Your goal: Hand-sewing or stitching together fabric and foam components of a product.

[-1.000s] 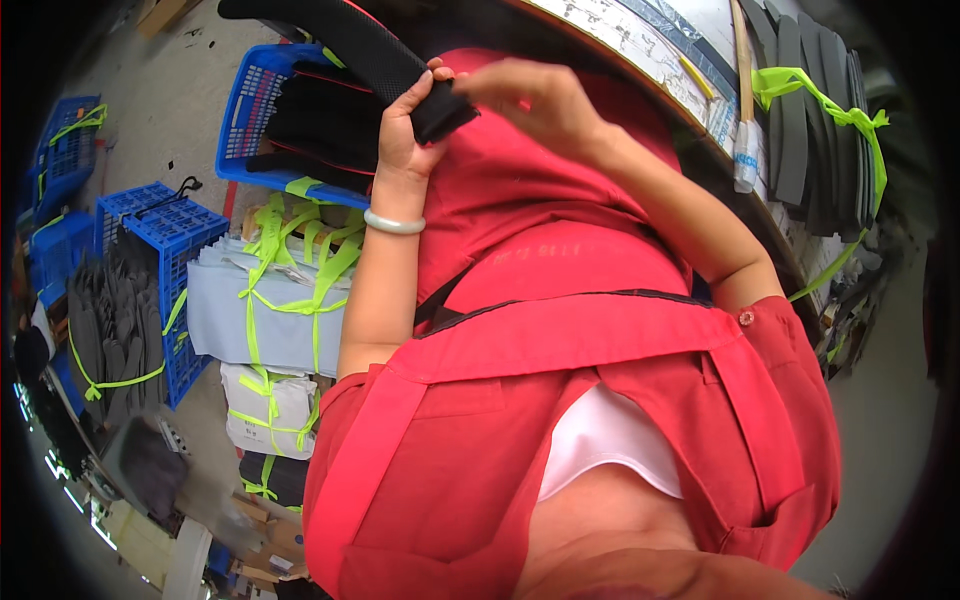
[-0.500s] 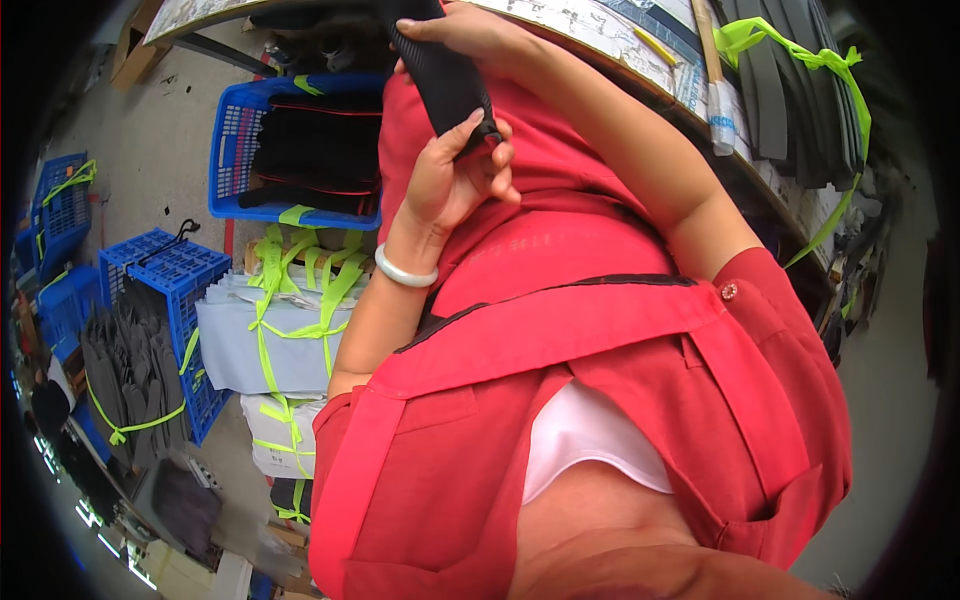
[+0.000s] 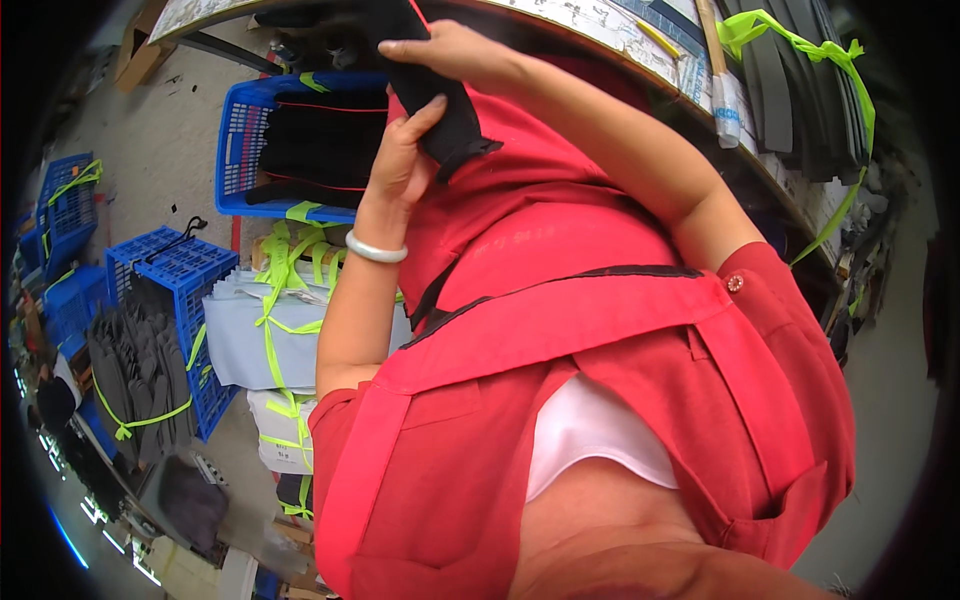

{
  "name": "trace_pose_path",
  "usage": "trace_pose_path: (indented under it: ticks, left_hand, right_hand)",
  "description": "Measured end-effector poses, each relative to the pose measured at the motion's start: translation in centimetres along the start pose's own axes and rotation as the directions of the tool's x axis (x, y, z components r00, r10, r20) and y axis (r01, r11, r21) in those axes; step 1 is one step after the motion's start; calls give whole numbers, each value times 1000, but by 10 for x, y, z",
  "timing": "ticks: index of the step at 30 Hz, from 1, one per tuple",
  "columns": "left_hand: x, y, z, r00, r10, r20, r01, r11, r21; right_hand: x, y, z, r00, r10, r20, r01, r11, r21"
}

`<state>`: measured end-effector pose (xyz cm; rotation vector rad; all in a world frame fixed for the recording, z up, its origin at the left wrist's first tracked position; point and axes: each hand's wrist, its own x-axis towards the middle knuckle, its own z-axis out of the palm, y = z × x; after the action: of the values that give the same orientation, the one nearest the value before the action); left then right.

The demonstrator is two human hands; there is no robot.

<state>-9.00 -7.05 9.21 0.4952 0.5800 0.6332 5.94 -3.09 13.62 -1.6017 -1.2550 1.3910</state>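
Note:
A black flat fabric piece (image 3: 440,110) is held up in front of my chest, near the table edge. My left hand (image 3: 400,160) grips its lower left side, thumb against the cloth; a pale bracelet (image 3: 375,250) circles that wrist. My right hand (image 3: 450,50) rests on the piece's upper part, fingers pointing left. My red apron (image 3: 560,330) fills the middle of the view.
A blue crate (image 3: 240,150) with black fabric stands on the floor at left. Grey bundles (image 3: 250,340) tied with neon-green straps lie beside more blue crates (image 3: 170,270). The table edge (image 3: 640,40) curves along the top, with dark strapped stacks (image 3: 790,80) at right.
Both hands have shifted along the black piece, which now hangs lower and closer to my chest. The view has tilted, bringing the blue crate further right.

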Motion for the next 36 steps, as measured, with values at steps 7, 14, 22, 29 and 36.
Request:
trace_pose_path:
  ticks: [7,14,22,29,36]
  left_hand:
    - [4,15,-30,947,221,-234,-224,975,14]
    - [2,3,-25,897,294,-331,-280,956,89]
    - [15,-13,-36,883,282,-374,-316,948,-31]
    - [21,-14,-25,878,324,-352,-374,924,-84]
    - [30,-17,-27,890,325,-321,-377,919,-116]
  right_hand:
    - [-47,16,-35,932,-244,267,271,960,-69]
    - [-60,19,-10,923,-281,262,338,919,-204]
    - [-56,38,12,637,-769,-40,659,572,-488]
    - [-52,50,7,827,-483,-286,433,873,-222]
    - [-52,55,11,962,-111,-250,158,972,175]
